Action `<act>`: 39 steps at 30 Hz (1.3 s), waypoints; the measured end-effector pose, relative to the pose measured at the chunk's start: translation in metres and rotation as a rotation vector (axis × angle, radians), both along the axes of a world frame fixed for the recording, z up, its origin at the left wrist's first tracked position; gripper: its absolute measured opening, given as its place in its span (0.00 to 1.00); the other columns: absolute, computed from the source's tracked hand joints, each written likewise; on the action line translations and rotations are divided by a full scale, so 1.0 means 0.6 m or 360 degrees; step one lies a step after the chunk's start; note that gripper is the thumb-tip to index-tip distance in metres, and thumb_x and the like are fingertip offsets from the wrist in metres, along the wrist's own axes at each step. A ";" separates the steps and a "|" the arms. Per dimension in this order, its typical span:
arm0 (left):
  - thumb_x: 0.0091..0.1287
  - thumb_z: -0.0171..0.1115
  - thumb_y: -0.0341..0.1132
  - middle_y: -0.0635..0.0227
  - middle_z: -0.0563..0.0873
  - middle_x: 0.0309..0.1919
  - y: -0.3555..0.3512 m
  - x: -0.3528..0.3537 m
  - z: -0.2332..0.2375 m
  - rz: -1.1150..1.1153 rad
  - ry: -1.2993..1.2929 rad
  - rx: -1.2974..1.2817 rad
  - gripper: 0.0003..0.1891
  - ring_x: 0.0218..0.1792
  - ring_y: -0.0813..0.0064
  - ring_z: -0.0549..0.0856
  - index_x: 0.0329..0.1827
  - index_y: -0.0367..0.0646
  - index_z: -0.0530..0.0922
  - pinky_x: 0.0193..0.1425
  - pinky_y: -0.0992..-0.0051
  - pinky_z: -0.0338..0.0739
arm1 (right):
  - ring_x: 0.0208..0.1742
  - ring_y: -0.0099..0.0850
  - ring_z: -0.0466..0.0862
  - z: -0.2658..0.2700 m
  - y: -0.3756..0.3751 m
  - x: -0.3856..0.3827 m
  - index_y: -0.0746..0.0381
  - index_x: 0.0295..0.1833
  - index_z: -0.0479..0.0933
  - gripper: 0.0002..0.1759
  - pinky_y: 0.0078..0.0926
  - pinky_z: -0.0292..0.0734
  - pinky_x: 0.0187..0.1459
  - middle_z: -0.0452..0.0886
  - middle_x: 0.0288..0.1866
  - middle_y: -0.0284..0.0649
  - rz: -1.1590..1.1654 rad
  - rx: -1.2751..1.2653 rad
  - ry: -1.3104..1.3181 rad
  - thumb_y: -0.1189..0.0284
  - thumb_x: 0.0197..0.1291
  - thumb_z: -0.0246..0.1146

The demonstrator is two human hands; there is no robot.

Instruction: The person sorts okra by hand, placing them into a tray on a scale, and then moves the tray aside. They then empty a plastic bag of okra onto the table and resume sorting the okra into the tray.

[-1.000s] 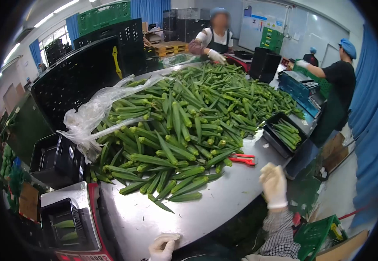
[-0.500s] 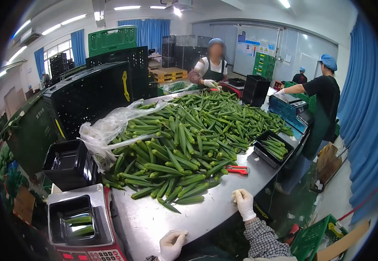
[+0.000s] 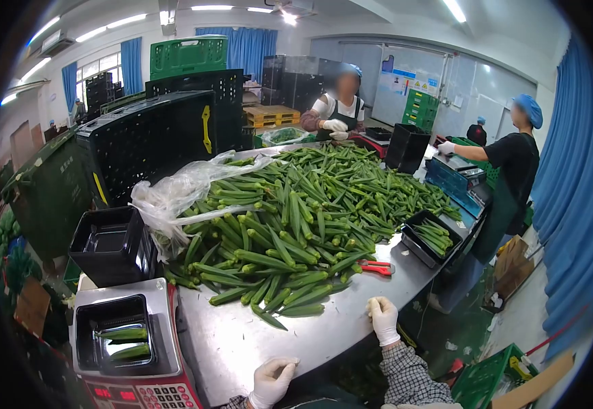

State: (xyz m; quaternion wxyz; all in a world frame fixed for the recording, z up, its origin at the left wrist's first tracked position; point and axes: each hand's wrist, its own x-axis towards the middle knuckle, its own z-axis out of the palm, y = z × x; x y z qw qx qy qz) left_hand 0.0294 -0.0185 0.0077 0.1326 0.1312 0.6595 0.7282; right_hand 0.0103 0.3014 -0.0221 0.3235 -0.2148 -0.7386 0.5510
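A large heap of green okra (image 3: 296,218) covers the metal table (image 3: 242,337) in front of me. My left hand (image 3: 272,383), in a white glove, rests at the near table edge with fingers loosely curled and nothing visible in them. My right hand (image 3: 383,322), gloved too, is closed at the table's right edge and shows nothing held. Just beyond it lies a red cutter knife (image 3: 377,268) beside the okra. To the left, a scale (image 3: 162,371) bears a black tray (image 3: 114,307) with two okra pods (image 3: 129,352) inside.
Stacked black trays (image 3: 111,247) stand behind the scale, next to a clear plastic bag (image 3: 174,191). Another black tray (image 3: 430,237) holds okra at the right edge. Two co-workers (image 3: 341,109) (image 3: 514,160) work across and to the right. A green crate (image 3: 491,378) is on the floor.
The view has shifted slightly. The co-worker across the table has drawn their hands together, back from the heap. My hands stay nearly still, and the okra tray remains on the scale.
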 end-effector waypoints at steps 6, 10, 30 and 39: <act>0.58 0.61 0.21 0.62 0.85 0.36 0.006 -0.009 -0.011 0.0039 0.0213 0.0146 0.06 0.39 0.72 0.84 0.37 0.35 0.82 0.47 0.77 0.77 | 0.21 0.14 0.71 0.009 -0.007 0.001 0.64 0.35 0.77 0.08 0.13 0.67 0.23 0.79 0.25 0.30 0.0010 -0.0034 0.0026 0.72 0.64 0.57; 0.61 0.60 0.22 0.62 0.85 0.38 0.003 -0.011 -0.011 0.0006 0.0280 0.0096 0.05 0.40 0.76 0.84 0.39 0.35 0.82 0.47 0.79 0.76 | 0.22 0.13 0.71 0.009 -0.008 0.001 0.64 0.35 0.78 0.08 0.13 0.67 0.25 0.78 0.25 0.27 0.0003 -0.0048 0.0055 0.71 0.63 0.59; 0.63 0.55 0.19 0.59 0.84 0.39 0.003 -0.011 -0.010 -0.0040 0.0258 0.0134 0.06 0.42 0.73 0.83 0.39 0.30 0.80 0.50 0.76 0.77 | 0.22 0.15 0.71 -0.004 -0.002 -0.004 0.65 0.35 0.77 0.08 0.13 0.67 0.26 0.78 0.25 0.31 -0.0032 0.0151 0.0059 0.72 0.64 0.57; 0.63 0.60 0.25 0.63 0.86 0.35 0.004 -0.012 -0.006 0.0027 0.0243 0.0169 0.05 0.36 0.79 0.83 0.39 0.35 0.83 0.42 0.81 0.77 | 0.24 0.16 0.71 -0.006 -0.001 -0.009 0.65 0.34 0.77 0.07 0.15 0.67 0.27 0.76 0.24 0.29 -0.0042 0.0149 0.0077 0.74 0.63 0.57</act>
